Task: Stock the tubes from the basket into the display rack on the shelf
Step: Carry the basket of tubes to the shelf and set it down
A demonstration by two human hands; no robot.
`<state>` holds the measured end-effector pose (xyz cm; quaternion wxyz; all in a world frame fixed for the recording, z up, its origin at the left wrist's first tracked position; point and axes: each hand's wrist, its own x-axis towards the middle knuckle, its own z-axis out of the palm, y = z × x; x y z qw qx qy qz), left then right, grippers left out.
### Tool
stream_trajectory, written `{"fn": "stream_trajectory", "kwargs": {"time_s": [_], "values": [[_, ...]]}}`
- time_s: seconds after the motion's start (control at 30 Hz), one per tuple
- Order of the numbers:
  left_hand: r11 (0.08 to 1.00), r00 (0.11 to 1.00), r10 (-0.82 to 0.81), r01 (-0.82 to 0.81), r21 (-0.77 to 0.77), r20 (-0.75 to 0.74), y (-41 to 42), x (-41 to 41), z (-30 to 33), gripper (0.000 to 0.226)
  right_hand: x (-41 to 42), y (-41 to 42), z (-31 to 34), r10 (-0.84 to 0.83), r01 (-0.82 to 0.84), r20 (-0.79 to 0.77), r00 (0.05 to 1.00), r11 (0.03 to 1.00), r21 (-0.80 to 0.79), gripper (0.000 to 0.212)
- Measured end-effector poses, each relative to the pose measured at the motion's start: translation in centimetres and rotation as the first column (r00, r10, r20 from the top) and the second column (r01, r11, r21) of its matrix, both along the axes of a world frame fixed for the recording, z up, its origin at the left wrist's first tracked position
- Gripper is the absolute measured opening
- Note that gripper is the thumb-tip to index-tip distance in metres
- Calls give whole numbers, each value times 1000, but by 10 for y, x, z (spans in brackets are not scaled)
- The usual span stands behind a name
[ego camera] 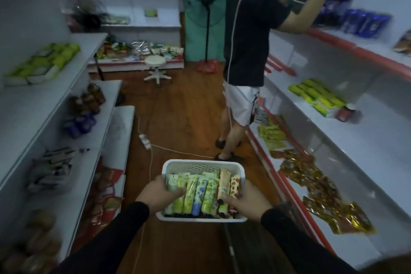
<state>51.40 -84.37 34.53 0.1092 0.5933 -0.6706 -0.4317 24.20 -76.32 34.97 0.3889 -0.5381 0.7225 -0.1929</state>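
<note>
1. The left hand (156, 193) holds the white basket (203, 165) by its left wall, grip curled over the rim.
2. The right hand (246, 201) holds the basket's right wall the same way.
3. The tubes (200, 191) lie side by side inside the basket.
4. Beyond the basket, a person (249, 40) stands at the right shelf (355, 140).

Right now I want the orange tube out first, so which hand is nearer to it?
Right. The right hand holds the basket's right side, fingers touching the orange tube's lower end; the left hand grips the opposite side, several tubes away.
</note>
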Motion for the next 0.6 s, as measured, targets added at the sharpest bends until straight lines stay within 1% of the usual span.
{"fn": "stream_trajectory", "kwargs": {"time_s": [0.1, 0.2, 0.33, 0.37, 0.47, 0.5, 0.6], "values": [[999, 999, 36, -36, 11, -21, -45, 23, -5, 42, 17, -62, -7, 73, -73, 6, 997, 997, 4, 61], [995, 994, 99, -97, 32, -48, -90, 38, -13, 38, 27, -130, -18, 144, -145, 26, 989, 989, 11, 58], [980, 976, 200, -197, 41, -85, -159, 46, -18, 30, 32, -234, -33, 235, -237, 66, 970, 971, 23, 74], [976, 972, 219, -217, 39, -80, -178, 47, -16, 30, 33, -260, -33, 254, -256, 69, 965, 966, 26, 74], [967, 963, 255, -251, 49, -85, -234, 52, -8, 30, 38, -333, -26, 344, -345, 70, 936, 939, 2, 57], [964, 960, 265, -261, 55, -88, -255, 54, -5, 31, 41, -359, -24, 356, -357, 68, 932, 934, -2, 54], [956, 954, 294, -292, 40, -54, -320, 63, -6, 39, 48, -433, -20, 368, -369, 45, 929, 929, 15, 63]]}}
